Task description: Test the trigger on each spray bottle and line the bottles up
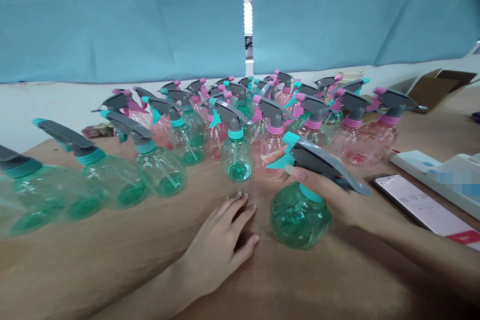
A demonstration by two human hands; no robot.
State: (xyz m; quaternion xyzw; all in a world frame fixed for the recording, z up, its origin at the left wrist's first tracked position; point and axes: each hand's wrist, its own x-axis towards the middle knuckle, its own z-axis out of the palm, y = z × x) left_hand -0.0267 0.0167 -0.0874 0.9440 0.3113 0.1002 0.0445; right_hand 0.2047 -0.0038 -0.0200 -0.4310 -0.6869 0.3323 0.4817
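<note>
My right hand (330,192) is wrapped round the neck and trigger head of a green spray bottle (300,217), which has a grey top and a turquoise nozzle pointing left. This bottle is slightly tilted, close to the table top. Flat on the brown table (150,265) rests my left hand (225,235), fingers stretched out and holding nothing. Just beyond its fingertips stands another green spray bottle (237,157) with a turquoise collar. Part of my right hand's fingers is hidden behind the spray head.
Several green spray bottles (161,172) line the left side. Behind are many pink-collared bottles (348,142) in a crowded group. To the right lie a phone (423,205) and a white box (442,175). An open cardboard box (438,87) stands farther back, near a blue curtain (112,20).
</note>
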